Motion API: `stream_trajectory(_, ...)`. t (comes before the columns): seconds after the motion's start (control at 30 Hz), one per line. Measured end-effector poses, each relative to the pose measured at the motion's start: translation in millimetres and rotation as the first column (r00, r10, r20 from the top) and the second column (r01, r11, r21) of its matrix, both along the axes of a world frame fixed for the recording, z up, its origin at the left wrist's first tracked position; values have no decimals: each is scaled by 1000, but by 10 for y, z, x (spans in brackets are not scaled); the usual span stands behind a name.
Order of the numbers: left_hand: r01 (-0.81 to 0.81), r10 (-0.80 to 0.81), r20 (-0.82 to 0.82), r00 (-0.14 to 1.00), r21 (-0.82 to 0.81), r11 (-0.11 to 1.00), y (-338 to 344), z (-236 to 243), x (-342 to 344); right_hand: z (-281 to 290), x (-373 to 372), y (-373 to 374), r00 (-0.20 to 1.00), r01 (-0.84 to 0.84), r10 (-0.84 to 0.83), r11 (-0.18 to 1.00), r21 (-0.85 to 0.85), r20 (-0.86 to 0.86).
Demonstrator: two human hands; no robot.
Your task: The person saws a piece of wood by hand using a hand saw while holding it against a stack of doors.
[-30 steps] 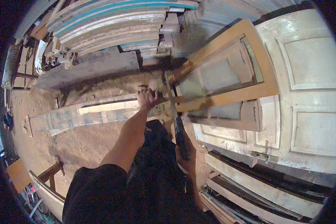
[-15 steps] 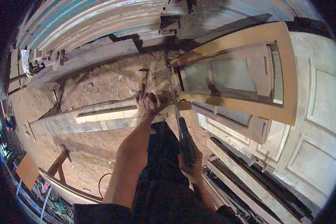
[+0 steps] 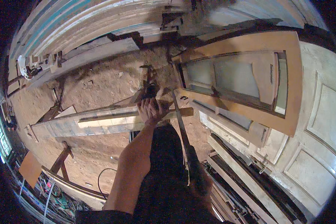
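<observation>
One left hand [image 3: 150, 110] on one plank [image 3: 100, 121]; two doors [image 3: 246, 86]

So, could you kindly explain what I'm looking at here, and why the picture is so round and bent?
It comes from a wide fisheye camera worn on a person's head, looking down, so straight edges curve near the rim. No machine is involved, only two bare hands. The left hand reaches forward and presses on a long pale wooden frame piece lying across trestles over a sawdust-strewn floor. The right hand, lower and in shadow, grips the dark handle of a long thin tool that points toward the left hand; its kind is hard to tell. To the right, a brown glazed door frame lies over white panelled doors.
</observation>
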State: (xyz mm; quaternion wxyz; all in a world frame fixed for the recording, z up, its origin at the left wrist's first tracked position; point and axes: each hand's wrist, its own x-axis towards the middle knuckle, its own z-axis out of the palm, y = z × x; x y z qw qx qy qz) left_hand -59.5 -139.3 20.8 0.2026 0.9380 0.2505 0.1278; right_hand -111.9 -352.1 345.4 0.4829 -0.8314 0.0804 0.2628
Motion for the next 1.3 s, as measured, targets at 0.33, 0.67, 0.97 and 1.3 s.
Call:
stream_trajectory(0.33,-7,-72,-437,897,-175,984,194,592,279,-627,60,122,998,2,-5,999,-42,-56)
stream_trajectory(0.67,17,-21,-252,968,-19,1000,-60,-248,-80,-600,-39,199,997,55,-58,997,-52,-57)
stream_trajectory(0.97,189,-244,240,940,231,954,-28,-219,-65,235,-388,-131,933,82,-119,989,-124,-339)
stream_trajectory(1.3,-85,98,-75,992,158,984,-36,-378,-114,-788,53,274,990,99,-92,993,67,-105)
